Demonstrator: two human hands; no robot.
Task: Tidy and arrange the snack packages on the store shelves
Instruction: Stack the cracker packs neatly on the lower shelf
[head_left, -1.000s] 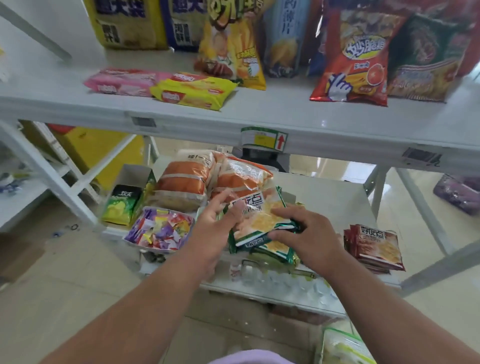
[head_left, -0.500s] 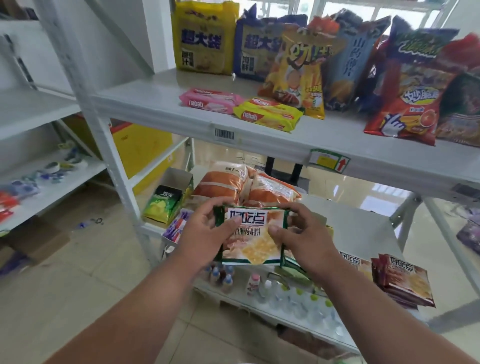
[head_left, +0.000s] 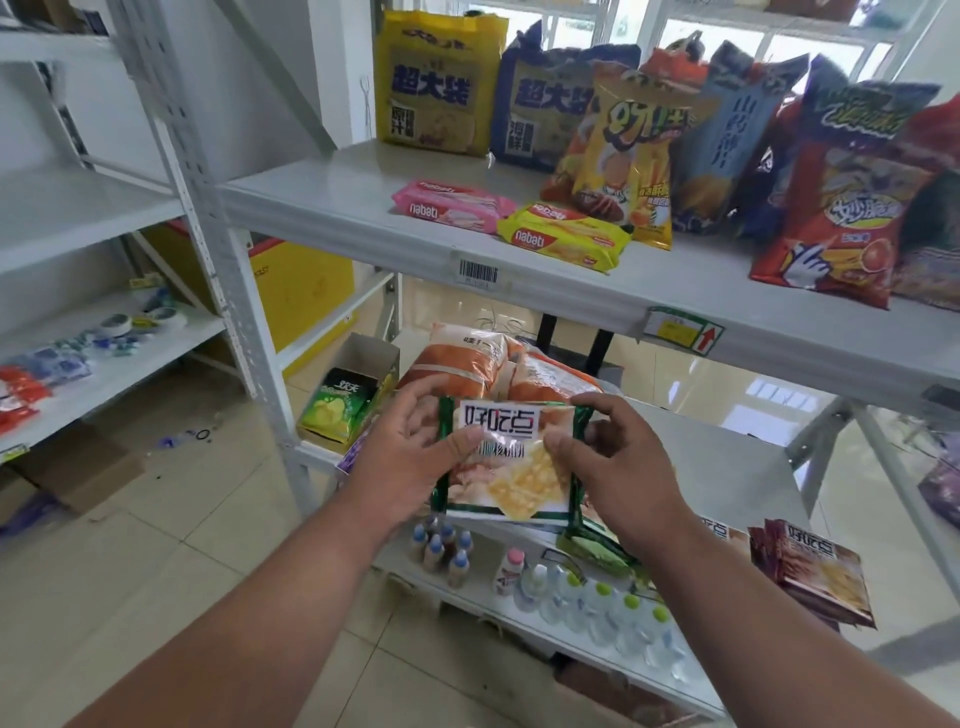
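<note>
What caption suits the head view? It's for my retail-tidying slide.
Both hands, left hand and right hand, hold a green-edged cracker packet below the upper shelf of snack bags.

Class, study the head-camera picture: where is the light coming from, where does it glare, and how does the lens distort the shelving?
Head view: daylight from bright, washed-out windows behind the top shelf; glare on the glossy green-edged cracker packet held by both the left hand and right hand; wide-angle bending tilts the grey metal shelf upright.

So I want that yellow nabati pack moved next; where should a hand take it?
The yellow nabati pack lies flat near the upper shelf's front edge. Probably come from the front and above, pinching across its narrow width mid-length; the pink pack crowds its left end.
</note>
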